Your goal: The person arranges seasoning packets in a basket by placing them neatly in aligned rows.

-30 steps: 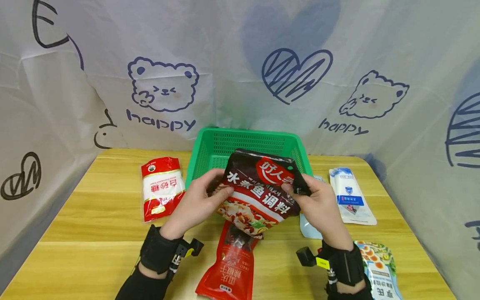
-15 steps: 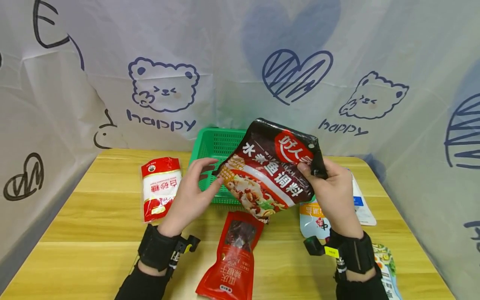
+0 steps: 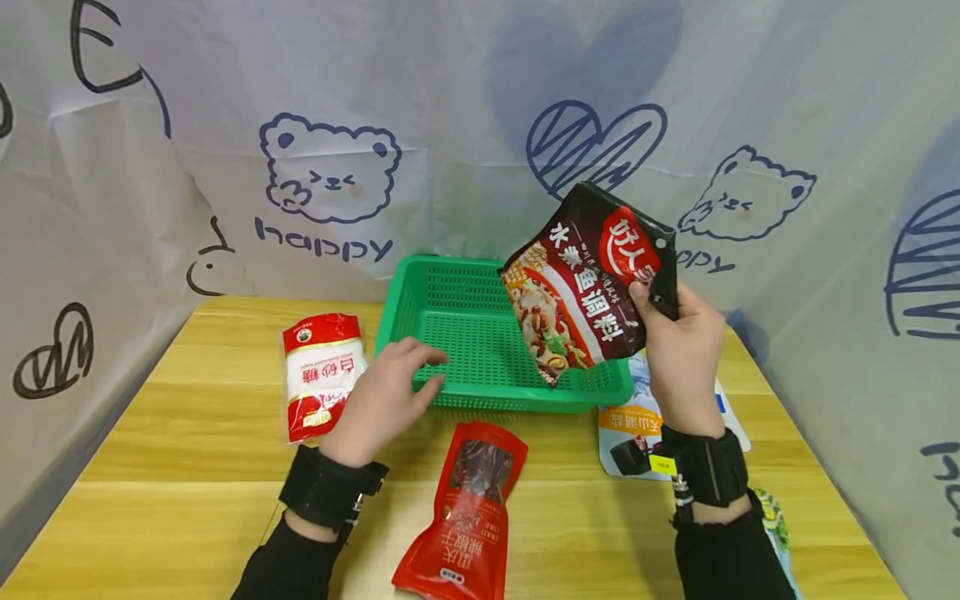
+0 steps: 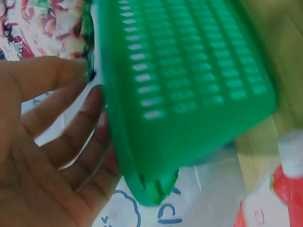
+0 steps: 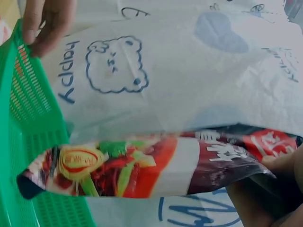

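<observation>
My right hand (image 3: 686,350) pinches the dark edge of a black and red seasoning packet (image 3: 573,292), thumb on its front. The packet hangs tilted above the right part of a green plastic basket (image 3: 480,400), and in the right wrist view the seasoning packet (image 5: 142,168) is seen nearly edge-on. Over the basket's front left rim is my left hand (image 3: 386,400), fingers relaxed and holding nothing. In the left wrist view the left hand's fingers (image 4: 71,142) lie close to the rim of the basket (image 4: 123,142); whether they touch it I cannot tell.
A red pouch of dried chilies (image 3: 472,517) lies in front of the basket. To the left is a white and red sugar bag (image 3: 322,375). A salt pouch (image 3: 630,421) and another packet (image 3: 776,533), partly hidden by my right arm, lie on the right of the wooden table (image 3: 165,500).
My left hand has let go of the seasoning packet and stays near the basket's left side. My right hand has carried the packet up and to the right, uncovering the basket.
</observation>
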`<state>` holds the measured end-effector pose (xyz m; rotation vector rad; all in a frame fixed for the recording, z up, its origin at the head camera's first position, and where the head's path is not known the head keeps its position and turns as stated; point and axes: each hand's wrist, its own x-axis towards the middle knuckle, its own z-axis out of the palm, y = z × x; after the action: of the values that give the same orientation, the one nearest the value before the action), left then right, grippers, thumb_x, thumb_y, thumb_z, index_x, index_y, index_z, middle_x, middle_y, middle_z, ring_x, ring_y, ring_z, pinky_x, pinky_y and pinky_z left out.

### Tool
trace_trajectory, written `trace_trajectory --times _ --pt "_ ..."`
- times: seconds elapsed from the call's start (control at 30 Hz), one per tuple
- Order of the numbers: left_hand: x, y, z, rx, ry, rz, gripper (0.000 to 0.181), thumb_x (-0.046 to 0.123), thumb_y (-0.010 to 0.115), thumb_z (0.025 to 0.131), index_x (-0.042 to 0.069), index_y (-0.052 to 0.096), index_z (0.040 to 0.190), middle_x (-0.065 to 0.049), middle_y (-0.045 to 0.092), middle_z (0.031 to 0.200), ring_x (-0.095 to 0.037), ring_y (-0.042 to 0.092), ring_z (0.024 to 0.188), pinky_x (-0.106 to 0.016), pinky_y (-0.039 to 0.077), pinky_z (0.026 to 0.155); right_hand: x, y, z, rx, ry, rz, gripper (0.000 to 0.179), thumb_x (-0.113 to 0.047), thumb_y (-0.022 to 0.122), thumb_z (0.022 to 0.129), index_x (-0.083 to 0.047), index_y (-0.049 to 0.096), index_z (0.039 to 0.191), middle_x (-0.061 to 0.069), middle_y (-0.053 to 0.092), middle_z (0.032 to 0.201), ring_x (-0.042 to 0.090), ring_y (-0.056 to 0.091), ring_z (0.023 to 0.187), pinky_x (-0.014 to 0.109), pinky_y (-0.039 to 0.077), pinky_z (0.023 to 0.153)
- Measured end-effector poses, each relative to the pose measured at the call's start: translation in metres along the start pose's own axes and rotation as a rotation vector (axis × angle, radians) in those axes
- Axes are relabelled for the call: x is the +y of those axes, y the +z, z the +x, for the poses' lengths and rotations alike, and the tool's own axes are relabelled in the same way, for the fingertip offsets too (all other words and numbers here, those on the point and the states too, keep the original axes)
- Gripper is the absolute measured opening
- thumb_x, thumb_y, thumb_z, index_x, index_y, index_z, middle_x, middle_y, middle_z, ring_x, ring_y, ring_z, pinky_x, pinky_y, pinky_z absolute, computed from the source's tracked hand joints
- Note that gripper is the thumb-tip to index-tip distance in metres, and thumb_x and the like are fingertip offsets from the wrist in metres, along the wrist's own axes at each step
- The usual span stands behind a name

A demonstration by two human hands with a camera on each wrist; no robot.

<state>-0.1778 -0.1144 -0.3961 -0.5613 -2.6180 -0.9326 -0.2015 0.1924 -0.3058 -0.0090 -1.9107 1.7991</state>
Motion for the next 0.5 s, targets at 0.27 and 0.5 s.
trace_trajectory --times 0.27,0.5 --pt "0.0 0.002 0.0 -0.06 0.104 0.105 0.012 0.011 0.08 0.092 0.01 0.079 0.103 -0.002 0.07 0.103 -0.024 0.065 0.096 -0.038 0.058 0.081 0.021 0.0 0.019 0.043 0.021 -0.094 0.015 -0.01 0.069 0.101 0.004 0.073 0.104 0.006 0.066 0.101 0.015 0.06 0.09 0.023 0.054 0.075" --pt "0.0 0.002 -0.001 -0.094 0.112 0.1 0.014 0.01 0.08 0.09 0.011 0.079 0.105 0.0 0.069 0.104 -0.021 0.065 0.097 -0.037 0.058 0.083 0.04 0.001 0.03 0.013 0.095 -0.17 0.026 -0.013 0.063 0.105 0.011 0.068 0.116 0.008 0.061 0.106 0.013 0.055 0.091 0.023 0.048 0.073"
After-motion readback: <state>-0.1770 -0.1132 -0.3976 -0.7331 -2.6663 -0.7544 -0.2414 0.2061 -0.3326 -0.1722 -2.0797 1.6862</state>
